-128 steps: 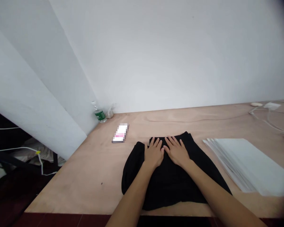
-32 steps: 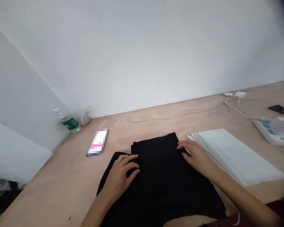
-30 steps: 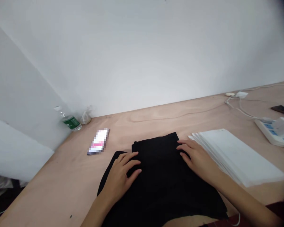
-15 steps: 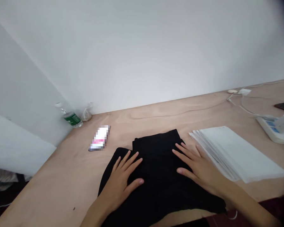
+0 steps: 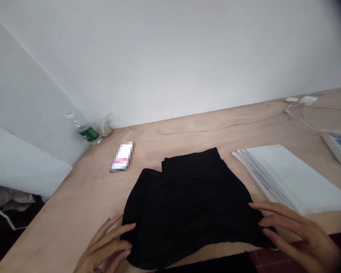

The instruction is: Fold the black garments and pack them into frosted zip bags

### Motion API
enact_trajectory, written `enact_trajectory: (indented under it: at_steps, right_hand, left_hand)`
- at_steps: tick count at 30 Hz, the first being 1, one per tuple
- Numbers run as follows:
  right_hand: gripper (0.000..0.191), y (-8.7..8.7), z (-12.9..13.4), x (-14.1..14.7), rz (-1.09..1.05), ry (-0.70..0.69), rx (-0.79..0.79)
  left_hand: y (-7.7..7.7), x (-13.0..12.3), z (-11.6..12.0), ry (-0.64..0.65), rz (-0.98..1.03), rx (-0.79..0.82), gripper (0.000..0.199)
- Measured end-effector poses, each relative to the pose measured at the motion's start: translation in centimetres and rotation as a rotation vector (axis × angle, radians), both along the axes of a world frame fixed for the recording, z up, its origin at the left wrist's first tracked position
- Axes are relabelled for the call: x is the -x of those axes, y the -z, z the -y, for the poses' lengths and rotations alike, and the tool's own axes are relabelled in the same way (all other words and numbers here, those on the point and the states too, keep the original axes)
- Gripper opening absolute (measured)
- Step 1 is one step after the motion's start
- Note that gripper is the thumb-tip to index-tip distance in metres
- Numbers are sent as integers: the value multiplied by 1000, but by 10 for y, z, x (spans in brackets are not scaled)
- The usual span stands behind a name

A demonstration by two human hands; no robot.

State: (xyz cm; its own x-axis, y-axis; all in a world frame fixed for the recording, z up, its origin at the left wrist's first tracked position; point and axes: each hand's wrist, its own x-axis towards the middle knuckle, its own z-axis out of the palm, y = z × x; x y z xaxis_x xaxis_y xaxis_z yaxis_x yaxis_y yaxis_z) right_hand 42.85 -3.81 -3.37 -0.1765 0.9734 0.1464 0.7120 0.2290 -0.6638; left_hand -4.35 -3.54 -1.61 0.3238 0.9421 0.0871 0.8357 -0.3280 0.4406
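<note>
A black garment (image 5: 187, 204) lies folded and mostly flat on the wooden table, its near edge curving by the table's front edge. Its exact kind cannot be made out. My left hand (image 5: 105, 244) is at the garment's lower left edge, with fingertips on the cloth and thumb and forefinger closed together at the border. At the lower right corner, my right hand (image 5: 304, 237) pinches the cloth between thumb and bent fingers, while one finger stretches along the edge.
A stack of white papers or sheets (image 5: 295, 178) lies right of the garment. Back left are a phone (image 5: 122, 156), a green-labelled bottle (image 5: 89, 133) and a small plastic bag (image 5: 105, 128). A power strip (image 5: 339, 148) and white cables (image 5: 294, 115) lie at the right, before the wall.
Both hands have left the middle of the garment, where they lay flat with spread fingers. They have moved outward and nearer to me, to its lower side edges. The view has shifted slightly.
</note>
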Motion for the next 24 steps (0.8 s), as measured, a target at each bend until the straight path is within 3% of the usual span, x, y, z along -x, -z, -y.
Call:
enact_trajectory:
  at_steps: [3, 6, 11, 17, 20, 24]
  right_hand:
    - [17, -13, -21, 11, -161, 123, 49]
    - [24, -18, -50, 27, -251, 312, 76]
    - [27, 0, -81, 44, -89, 461, 34]
    - [28, 6, -78, 46, 62, 487, -5]
    - [27, 3, -77, 47, 1, 468, 3]
    - [26, 4, -83, 48, -99, 419, -6]
  left_hand:
    - [-18, -8, -9, -72, 121, 84, 17]
    - [-30, -16, -22, -39, 161, 108, 11]
    - [-26, -19, -30, 97, -20, 39, 35]
    - [-26, -24, -26, 69, 8, -34, 13]
    - [-29, -23, -28, -15, 171, 24, 11]
    - [-29, -25, -41, -352, 430, 33, 17]
